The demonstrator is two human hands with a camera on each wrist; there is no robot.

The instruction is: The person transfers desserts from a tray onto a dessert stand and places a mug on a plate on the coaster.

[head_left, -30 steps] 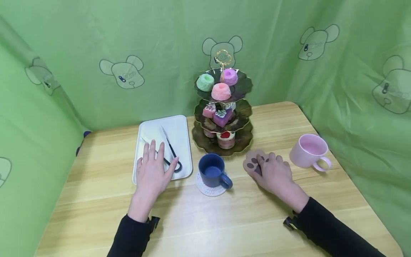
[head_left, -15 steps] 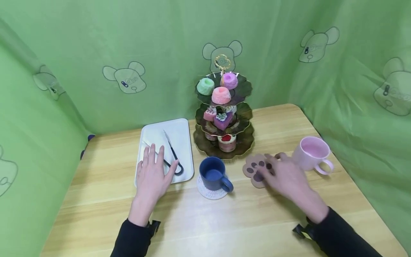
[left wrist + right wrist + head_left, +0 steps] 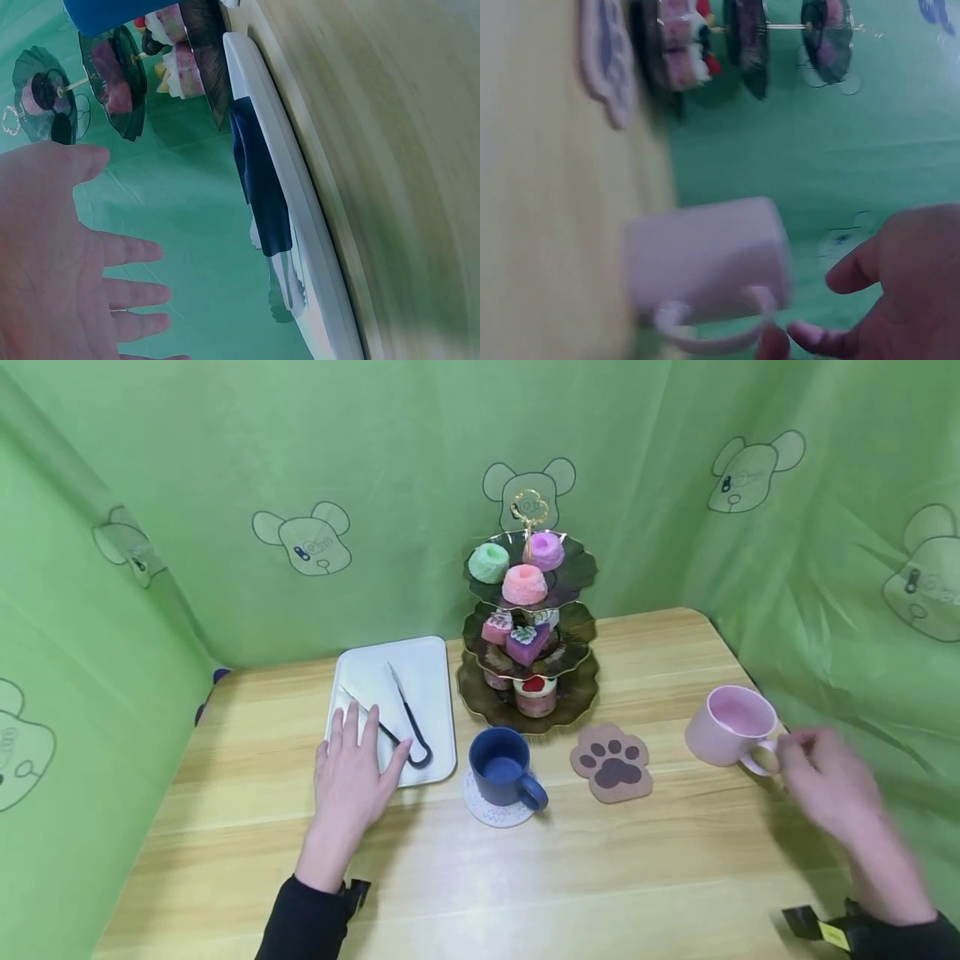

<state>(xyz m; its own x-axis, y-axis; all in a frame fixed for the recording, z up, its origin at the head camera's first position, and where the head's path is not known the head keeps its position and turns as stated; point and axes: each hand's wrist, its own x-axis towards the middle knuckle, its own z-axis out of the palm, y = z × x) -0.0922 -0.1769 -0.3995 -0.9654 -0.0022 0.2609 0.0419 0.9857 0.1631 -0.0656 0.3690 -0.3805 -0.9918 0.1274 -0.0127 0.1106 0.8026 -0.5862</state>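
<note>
My right hand is at the handle side of the pink mug, at the table's right. In the right wrist view, its thumb and fingers stand apart beside the mug's handle; whether a fingertip touches it I cannot tell. A brown paw-shaped coaster lies flat to the left of that mug. My left hand holds nothing, its fingers spread over the near left part of a white tray. Black-handled tongs lie on the tray, partly hidden in the head view by that hand.
A dark blue mug stands on a round white coaster at the middle. Behind it rises a three-tier stand with cakes on its tiers. Green curtain hangs around the back and sides of the wooden table.
My right hand has let go of the paw coaster and moved right to the pink mug's handle. The coaster stays lying on the table. My left hand stays over the tray.
</note>
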